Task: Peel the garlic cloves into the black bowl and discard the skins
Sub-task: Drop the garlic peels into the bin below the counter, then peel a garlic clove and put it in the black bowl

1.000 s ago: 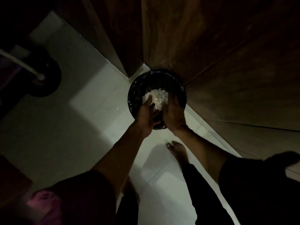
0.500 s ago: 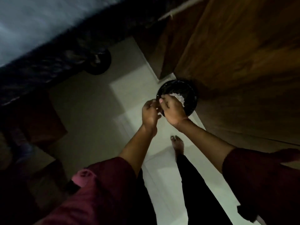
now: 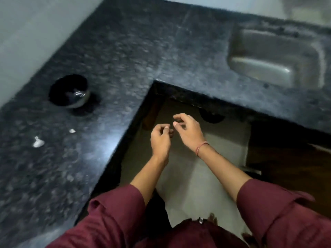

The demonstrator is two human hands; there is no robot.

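The granite counter (image 3: pixel 125 51) carries the black bowl (image 3: pixel 69 91), upright, on its left run. The left hand (image 3: pixel 160 140) and right hand (image 3: pixel 188 129) hang loosely curled, empty, over the floor (image 3: pixel 188 176), well apart from it. Two white garlic scraps (image 3: pixel 38 142) lie near the bowl, the bigger's tip seemingly toward the wall (image 3: pixel 26 33); a careless sweep could knock them floorward

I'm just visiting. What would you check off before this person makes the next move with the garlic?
1. Black bowl upright on the counter: ok.
2. Peeled cloves inside it: cannot tell, too dark.
3. Counter free of scraps: not ok, a larger white bit and a smaller white bit lie on it.
4. Right hand empty: ok.
5. Left hand empty: cannot tell, fingers curled.
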